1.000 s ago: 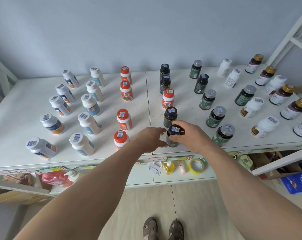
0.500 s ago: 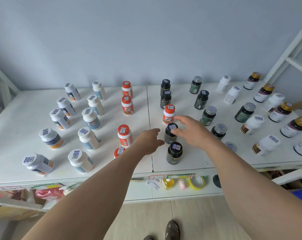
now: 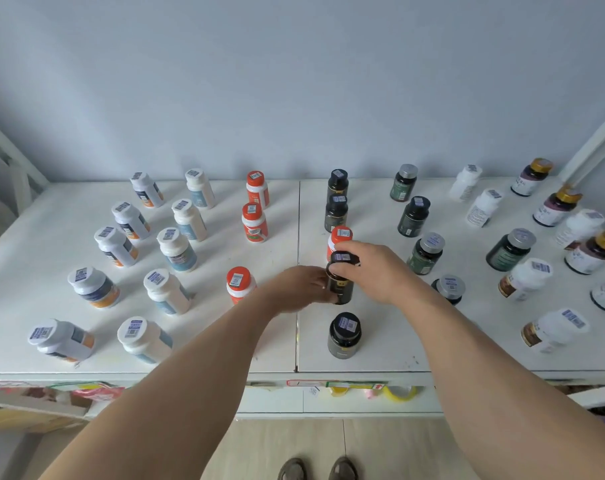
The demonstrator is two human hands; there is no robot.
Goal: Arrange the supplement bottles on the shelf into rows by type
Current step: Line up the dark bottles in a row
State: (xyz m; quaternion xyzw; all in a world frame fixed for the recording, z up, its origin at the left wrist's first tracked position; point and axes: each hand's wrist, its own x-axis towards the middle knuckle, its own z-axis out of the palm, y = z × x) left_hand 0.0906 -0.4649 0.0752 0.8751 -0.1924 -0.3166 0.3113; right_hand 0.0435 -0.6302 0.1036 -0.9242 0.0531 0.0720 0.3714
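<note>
At frame centre on the white shelf [image 3: 380,355], right hand [image 3: 373,271] curled round the cap of a black bottle [image 3: 340,285], left hand [image 3: 299,287] touching its side; fingers half hidden. Orange-capped bottle [image 3: 340,235] just behind, another black bottle [image 3: 344,336] just below

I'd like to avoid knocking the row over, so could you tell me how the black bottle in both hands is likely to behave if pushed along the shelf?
The black bottle stands taller than wide, so pushed near its cap it would probably tip rather than slide. Its round body would likely roll if it fell. The right hand grips the cap and the left hand holds its side, suggesting it is light.
</note>
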